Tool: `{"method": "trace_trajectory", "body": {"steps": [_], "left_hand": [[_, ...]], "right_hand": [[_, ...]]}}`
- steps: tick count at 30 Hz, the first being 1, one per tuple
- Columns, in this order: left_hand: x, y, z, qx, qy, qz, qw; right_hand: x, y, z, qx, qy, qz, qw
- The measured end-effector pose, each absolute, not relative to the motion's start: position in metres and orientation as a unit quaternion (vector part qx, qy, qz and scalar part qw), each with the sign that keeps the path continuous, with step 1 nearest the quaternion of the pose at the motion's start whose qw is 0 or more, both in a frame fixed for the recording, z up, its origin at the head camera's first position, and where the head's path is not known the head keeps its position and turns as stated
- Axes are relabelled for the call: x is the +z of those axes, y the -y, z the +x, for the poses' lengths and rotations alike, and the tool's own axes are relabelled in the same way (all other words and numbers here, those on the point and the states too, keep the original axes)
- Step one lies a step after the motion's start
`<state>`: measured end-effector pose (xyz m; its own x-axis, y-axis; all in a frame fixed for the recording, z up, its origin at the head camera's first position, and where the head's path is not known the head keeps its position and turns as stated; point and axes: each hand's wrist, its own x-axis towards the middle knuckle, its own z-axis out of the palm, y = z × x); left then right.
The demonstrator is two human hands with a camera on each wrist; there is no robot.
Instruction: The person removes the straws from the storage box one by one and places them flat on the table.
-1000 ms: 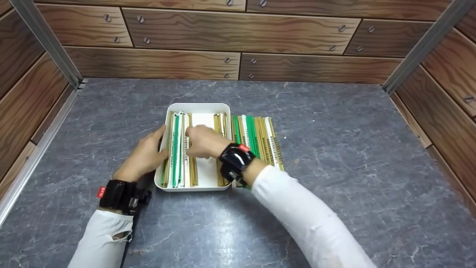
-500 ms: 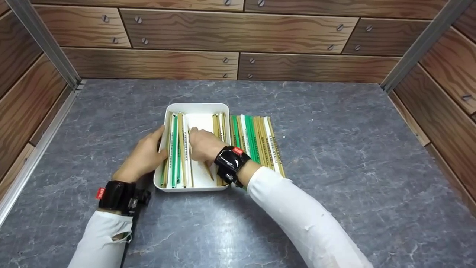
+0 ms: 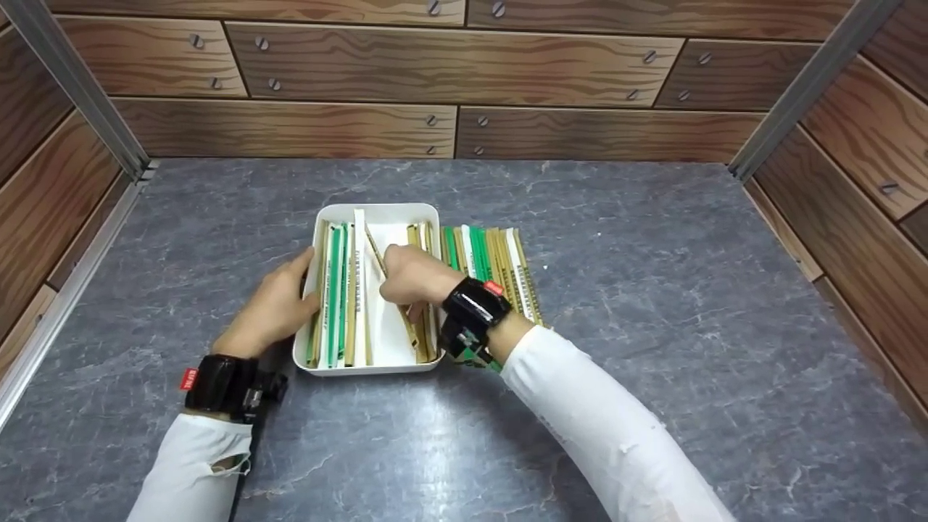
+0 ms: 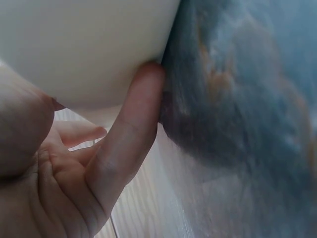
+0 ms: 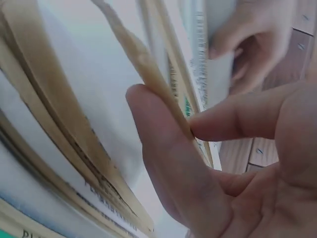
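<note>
My right hand (image 3: 417,275) reaches into a white rectangular tray (image 3: 377,368). Its thumb and finger pinch a slim brown paper-wrapped straw (image 5: 131,47), which slants across the tray's bare middle in the head view. Left of it, green, white and brown wrapped straws (image 3: 337,297) stand packed lengthwise. One white wrapped straw (image 3: 359,243) rides higher than the others, its far end near the back rim. Another small row of straws (image 5: 54,99) lines the tray's right side. My left hand (image 3: 268,304) rests on the tray's left side, its straight fingers touching the outer wall.
More green, white and brown wrapped straws (image 3: 493,254) lie in a row on the grey marbled table (image 3: 652,290), right beside the tray. Wood-patterned walls (image 3: 348,127) enclose the table at the back and both sides.
My right hand has drawn away from the left row and moved slightly right, with the brown straw slanting in its grip. The white straw now stands out higher. My left hand stays at the tray.
</note>
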<state>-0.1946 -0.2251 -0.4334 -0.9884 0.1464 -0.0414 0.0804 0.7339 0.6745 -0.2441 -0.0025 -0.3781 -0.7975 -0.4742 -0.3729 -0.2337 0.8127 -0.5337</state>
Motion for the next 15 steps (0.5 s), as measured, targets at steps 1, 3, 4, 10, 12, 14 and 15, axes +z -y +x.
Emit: {"method": "trace_trajectory", "body": {"steps": [1, 3, 4, 10, 12, 14, 15], "left_hand": [[-0.434, 0.225, -0.194, 0.36, -0.93, 0.062, 0.044], [-0.434, 0.226, -0.193, 0.36, -0.93, 0.063, 0.041], [-0.434, 0.226, -0.193, 0.36, -0.93, 0.061, 0.041], [-0.434, 0.225, -0.193, 0.363, -0.929, 0.057, 0.049], [-0.433, 0.225, -0.193, 0.362, -0.929, 0.056, 0.052], [-0.432, 0.224, -0.193, 0.363, -0.929, 0.057, 0.053], [-0.431, 0.224, -0.193, 0.362, -0.929, 0.057, 0.054]], "right_hand": [[-0.376, 0.0, -0.244, -0.247, -0.915, -0.194, 0.254], [-0.374, -0.006, -0.245, -0.261, -0.911, -0.196, 0.252], [-0.373, -0.009, -0.245, -0.269, -0.909, -0.198, 0.249], [-0.367, -0.027, -0.242, -0.349, -0.888, -0.186, 0.234], [-0.364, -0.035, -0.24, -0.38, -0.88, -0.174, 0.228], [-0.362, -0.044, -0.237, -0.396, -0.876, -0.166, 0.219], [-0.36, -0.048, -0.236, -0.399, -0.877, -0.166, 0.212]]}}
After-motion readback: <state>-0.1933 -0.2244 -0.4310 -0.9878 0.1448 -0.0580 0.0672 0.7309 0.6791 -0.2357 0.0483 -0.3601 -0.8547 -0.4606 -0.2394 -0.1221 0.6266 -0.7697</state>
